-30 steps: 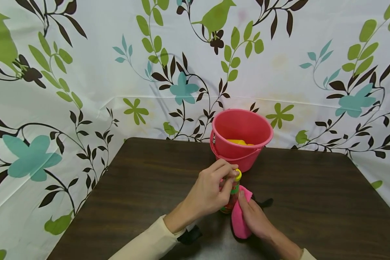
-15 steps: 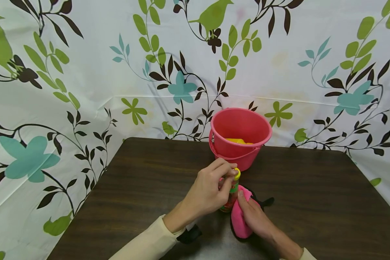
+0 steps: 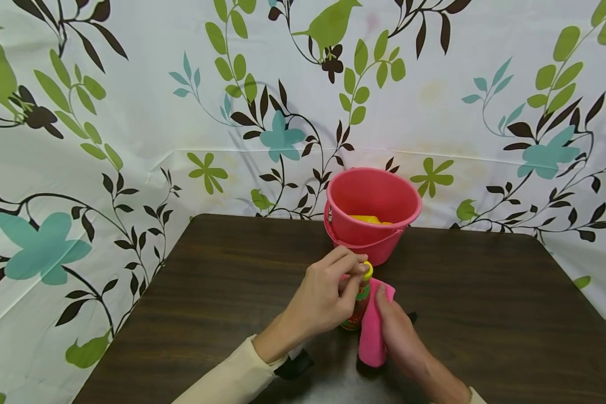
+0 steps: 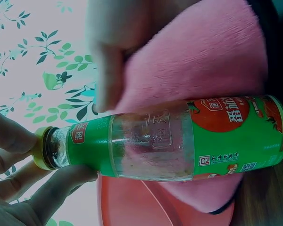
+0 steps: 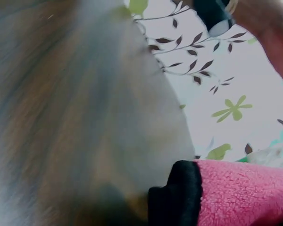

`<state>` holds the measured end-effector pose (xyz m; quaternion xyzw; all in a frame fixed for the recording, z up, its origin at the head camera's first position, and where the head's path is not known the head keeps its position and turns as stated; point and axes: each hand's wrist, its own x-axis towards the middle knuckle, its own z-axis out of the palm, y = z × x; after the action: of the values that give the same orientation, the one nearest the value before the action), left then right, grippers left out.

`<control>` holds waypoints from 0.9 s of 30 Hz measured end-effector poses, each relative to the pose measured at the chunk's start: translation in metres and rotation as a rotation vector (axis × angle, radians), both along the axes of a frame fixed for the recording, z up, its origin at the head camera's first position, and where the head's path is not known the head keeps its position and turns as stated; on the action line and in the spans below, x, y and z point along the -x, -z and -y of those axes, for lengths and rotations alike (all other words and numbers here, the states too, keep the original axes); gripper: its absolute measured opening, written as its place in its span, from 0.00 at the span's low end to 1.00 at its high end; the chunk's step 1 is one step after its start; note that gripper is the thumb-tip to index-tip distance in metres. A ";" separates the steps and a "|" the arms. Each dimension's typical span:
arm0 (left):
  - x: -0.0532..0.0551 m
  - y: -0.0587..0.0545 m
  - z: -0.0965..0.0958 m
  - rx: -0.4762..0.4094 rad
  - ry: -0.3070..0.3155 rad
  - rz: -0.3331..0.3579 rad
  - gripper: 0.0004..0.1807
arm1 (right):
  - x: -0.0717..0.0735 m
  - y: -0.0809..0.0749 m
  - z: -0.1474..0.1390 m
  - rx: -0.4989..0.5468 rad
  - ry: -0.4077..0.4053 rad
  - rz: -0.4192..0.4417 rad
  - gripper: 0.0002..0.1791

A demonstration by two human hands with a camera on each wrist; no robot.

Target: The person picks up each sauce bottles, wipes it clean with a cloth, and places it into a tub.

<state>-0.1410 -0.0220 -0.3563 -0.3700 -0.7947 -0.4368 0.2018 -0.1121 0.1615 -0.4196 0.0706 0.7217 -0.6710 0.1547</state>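
A glass ketchup bottle (image 4: pixel 151 146) with a green tomato label and a yellow cap (image 3: pixel 368 271) stands on the table in the head view. My left hand (image 3: pixel 325 294) pinches it at the cap and neck. Pressed along the bottle's right side is a pink fuzzy cloth (image 3: pixel 372 336) with a black edge, which my right hand (image 3: pixel 403 339) grips, thumb on top. In the left wrist view the cloth passes behind the clear glass. The right wrist view shows the cloth (image 5: pixel 245 188) at its lower right corner; the fingers of that hand are hidden there.
Just behind the hands stands a pink bucket (image 3: pixel 335 210) with a yellow thing (image 3: pixel 367 219) inside. The dark wooden table (image 3: pixel 242 264) runs back to a wall covering (image 3: pixel 151 101) printed with leaves and birds.
My right hand has shifted the cloth slightly upward along the bottle, and its top end now reaches higher. My left hand keeps its place on the cap.
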 end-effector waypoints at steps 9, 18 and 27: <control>0.000 0.002 0.000 -0.022 0.004 -0.008 0.06 | -0.005 -0.026 0.008 0.141 0.069 -0.183 0.37; 0.000 0.002 0.001 -0.006 -0.008 -0.015 0.10 | -0.007 -0.055 0.003 0.166 0.011 -0.323 0.36; -0.001 0.002 0.001 -0.001 -0.015 -0.025 0.11 | -0.008 -0.066 0.003 0.215 0.019 -0.404 0.35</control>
<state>-0.1402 -0.0231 -0.3579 -0.3695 -0.7946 -0.4312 0.2149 -0.1038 0.1584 -0.3536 -0.0755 0.6616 -0.7460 0.0074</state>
